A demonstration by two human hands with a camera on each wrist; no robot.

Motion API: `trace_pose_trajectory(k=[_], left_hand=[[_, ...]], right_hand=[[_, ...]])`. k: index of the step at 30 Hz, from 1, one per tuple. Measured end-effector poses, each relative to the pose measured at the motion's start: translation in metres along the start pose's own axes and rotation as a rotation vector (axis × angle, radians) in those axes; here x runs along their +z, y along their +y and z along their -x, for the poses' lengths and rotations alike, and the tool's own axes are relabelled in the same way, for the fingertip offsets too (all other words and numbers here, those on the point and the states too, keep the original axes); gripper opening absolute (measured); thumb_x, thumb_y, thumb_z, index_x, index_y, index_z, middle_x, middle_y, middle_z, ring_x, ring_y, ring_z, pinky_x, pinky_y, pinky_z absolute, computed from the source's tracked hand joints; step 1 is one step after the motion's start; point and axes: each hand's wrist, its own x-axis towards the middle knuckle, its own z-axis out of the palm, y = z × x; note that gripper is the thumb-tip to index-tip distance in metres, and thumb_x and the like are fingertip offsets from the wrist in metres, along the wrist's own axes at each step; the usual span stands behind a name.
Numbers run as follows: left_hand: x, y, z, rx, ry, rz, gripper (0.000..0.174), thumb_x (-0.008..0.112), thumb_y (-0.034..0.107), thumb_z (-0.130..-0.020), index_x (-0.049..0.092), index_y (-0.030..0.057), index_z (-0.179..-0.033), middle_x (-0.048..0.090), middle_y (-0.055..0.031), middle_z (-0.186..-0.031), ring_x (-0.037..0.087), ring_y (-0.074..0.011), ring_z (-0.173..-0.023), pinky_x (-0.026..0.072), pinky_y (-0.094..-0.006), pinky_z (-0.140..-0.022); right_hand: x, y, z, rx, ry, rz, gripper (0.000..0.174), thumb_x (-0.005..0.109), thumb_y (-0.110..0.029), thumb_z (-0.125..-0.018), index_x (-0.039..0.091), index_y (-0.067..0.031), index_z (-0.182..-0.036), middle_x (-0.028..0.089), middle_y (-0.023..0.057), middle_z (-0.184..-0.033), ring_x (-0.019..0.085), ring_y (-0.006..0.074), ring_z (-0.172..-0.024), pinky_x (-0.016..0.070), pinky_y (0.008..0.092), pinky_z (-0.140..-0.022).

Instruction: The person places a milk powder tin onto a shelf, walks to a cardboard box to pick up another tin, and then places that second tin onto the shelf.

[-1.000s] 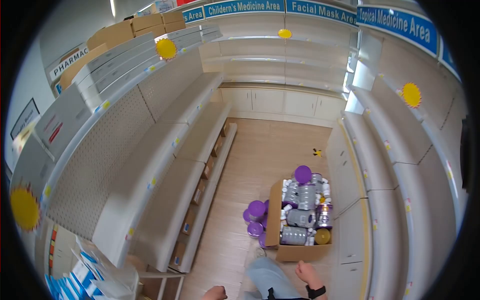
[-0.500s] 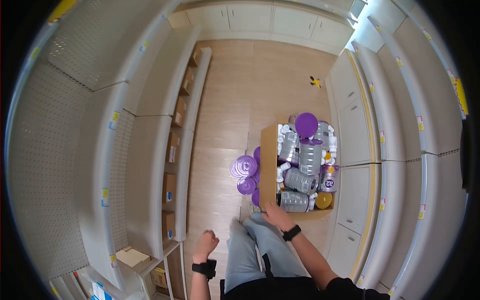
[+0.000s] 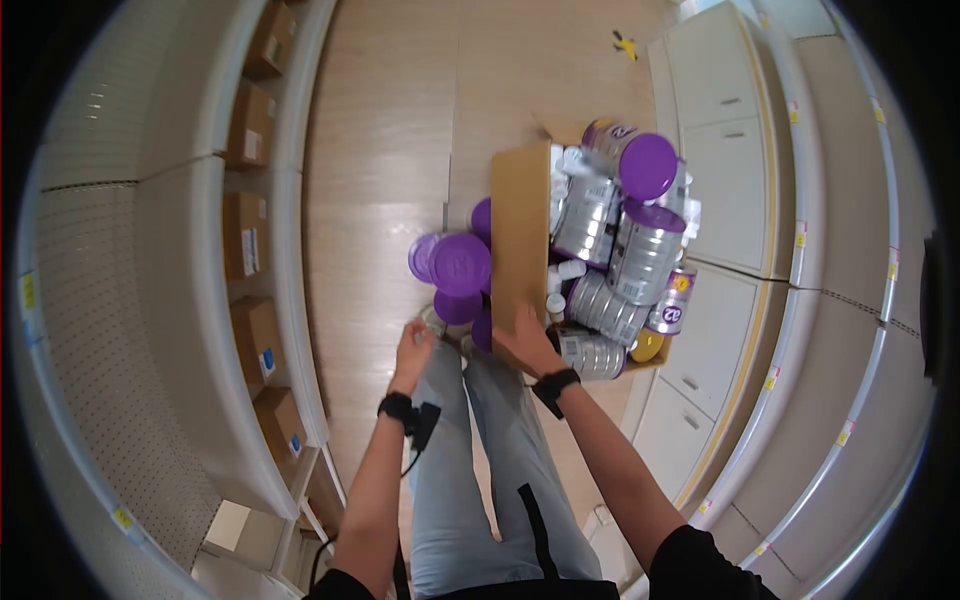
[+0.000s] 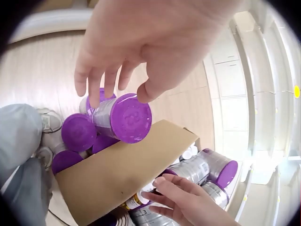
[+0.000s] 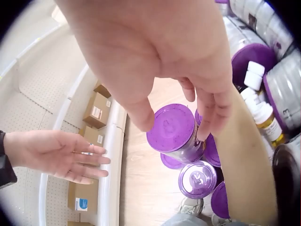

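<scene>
Metal cans with purple lids stand in a cluster on the floor beside an open cardboard box; the tallest-looking can (image 3: 461, 265) shows a broad purple lid. My left hand (image 3: 414, 348) hovers on the near left side of these cans, fingers spread and holding nothing. In the left wrist view, its fingers overlap the top of that can (image 4: 131, 117). My right hand (image 3: 528, 340) is at the box's flap (image 3: 520, 230), with relaxed fingers and nothing gripped. Silver cans (image 3: 640, 250) lie in the box among white bottles (image 3: 571, 269).
White cabinets (image 3: 715, 150) and shelves line the right side, close to the box. On the left, a lower shelf holds several small cartons (image 3: 247, 235). A yellow and black object (image 3: 625, 45) lies on the floor farther off. My legs (image 3: 480, 450) stand just in front of the cans.
The view has tilted down and come closer to the box and cans. Both hands have reached forward; the left has opened from a loose curl and neared the purple-lidded cans.
</scene>
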Motion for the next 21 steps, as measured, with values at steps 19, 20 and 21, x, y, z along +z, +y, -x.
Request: trace_pose_trajectory(k=[19, 20, 21], left_hand=[[0.007, 0.073, -0.072, -0.373, -0.35, 0.218, 0.07, 0.052, 0.009, -0.072, 0.021, 0.0161, -0.134, 0.032, -0.0058, -0.131, 0.036, -0.0229, -0.115, 0.0346, -0.0413, -0.089], [0.007, 0.065, -0.067, -0.28, -0.357, 0.248, 0.07, 0.052, 0.006, -0.071, 0.023, 0.0146, -0.134, 0.031, -0.0086, -0.131, 0.034, -0.0249, -0.118, 0.0336, -0.0405, -0.091], [0.006, 0.056, -0.062, -0.187, -0.363, 0.278, 0.07, 0.053, 0.002, -0.07, 0.025, 0.0131, -0.133, 0.03, -0.0113, -0.131, 0.031, -0.0269, -0.12, 0.0326, -0.0397, -0.094]], right_hand=[[0.057, 0.005, -0.086, 0.566, 0.197, -0.828, 0.054, 0.061, -0.019, -0.072, 0.037, -0.0025, -0.118, 0.051, 0.0135, -0.108, 0.049, 0.0195, -0.101, 0.0397, 0.0274, -0.084], [0.05, -0.004, -0.076, 0.594, 0.2, -0.905, 0.054, 0.061, -0.019, -0.074, 0.036, -0.0025, -0.119, 0.049, 0.0129, -0.11, 0.049, 0.0184, -0.101, 0.0402, 0.027, -0.084], [0.043, -0.013, -0.064, 0.619, 0.201, -0.982, 0.054, 0.061, -0.019, -0.076, 0.034, -0.0025, -0.12, 0.047, 0.0124, -0.112, 0.048, 0.0174, -0.101, 0.0407, 0.0267, -0.083]])
